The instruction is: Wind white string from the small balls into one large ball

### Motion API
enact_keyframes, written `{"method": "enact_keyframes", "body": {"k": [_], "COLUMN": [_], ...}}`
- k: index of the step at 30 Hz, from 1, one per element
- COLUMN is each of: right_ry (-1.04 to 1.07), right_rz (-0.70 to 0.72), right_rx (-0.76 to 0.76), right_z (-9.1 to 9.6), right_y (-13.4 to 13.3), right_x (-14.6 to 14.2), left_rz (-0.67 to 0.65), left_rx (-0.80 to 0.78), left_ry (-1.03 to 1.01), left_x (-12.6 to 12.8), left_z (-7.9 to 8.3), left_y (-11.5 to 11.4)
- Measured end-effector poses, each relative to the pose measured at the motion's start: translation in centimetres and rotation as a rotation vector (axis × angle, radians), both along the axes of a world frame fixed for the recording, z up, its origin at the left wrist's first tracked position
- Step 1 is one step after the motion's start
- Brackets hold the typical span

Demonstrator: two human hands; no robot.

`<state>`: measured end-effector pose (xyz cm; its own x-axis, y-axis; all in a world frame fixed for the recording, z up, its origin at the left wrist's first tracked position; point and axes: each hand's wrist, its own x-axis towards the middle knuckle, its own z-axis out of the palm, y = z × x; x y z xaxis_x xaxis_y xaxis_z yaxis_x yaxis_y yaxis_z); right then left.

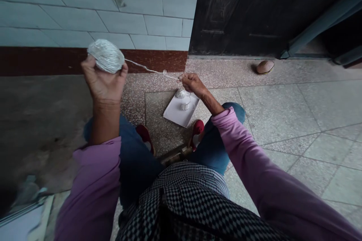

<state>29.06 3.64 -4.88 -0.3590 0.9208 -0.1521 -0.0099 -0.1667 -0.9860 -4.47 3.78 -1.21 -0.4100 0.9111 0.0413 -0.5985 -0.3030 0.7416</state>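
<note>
My left hand [104,81] is wrapped round a ball of shiny white yarn [106,55], held up at the left in front of the tiled wall. From the ball a strand of white yarn [145,68] runs to the right, with a small knot or loop partway along. My right hand [191,83] pinches the far end of that strand, its fingers closed. Beneath the right hand, a shallow white tray [172,115] lies on the floor between my feet. Two small bunches of white yarn [184,106] rest in it, the upper one partly behind my hand.
Pale blue wall tiles [121,22] stand ahead, and a dark door [237,11] is to their right. A rounded pinkish object [265,67] sits on the floor by the door. My red shoes [145,137] flank the tray. A pale panel or box [25,220] is at the lower left.
</note>
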Motion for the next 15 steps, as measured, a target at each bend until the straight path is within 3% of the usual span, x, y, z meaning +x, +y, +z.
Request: {"method": "enact_keyframes", "body": {"k": [4,8,12,15], "right_ry": [-0.035,-0.074,-0.232,-0.479], "right_rz": [-0.026,-0.043,-0.201,-0.374], "right_rx": [0.002,-0.020,-0.001,0.057], "right_z": [0.9,2.4,4.0,4.4], "right_y": [-0.1,0.0,0.7,0.4], "right_x": [3.1,6.5,11.6,16.3], "left_rz": [0.123,0.221,0.193,0.288], "left_rx": [-0.019,-0.032,-0.070,-0.084], "left_ry": [-0.026,0.080,0.286,0.302], "left_x": [-2.7,-6.1,-11.0,-13.5], "left_z": [0.2,-0.5,-0.9,-0.6], "left_y": [-0.3,-0.4,-1.5,-3.2]}}
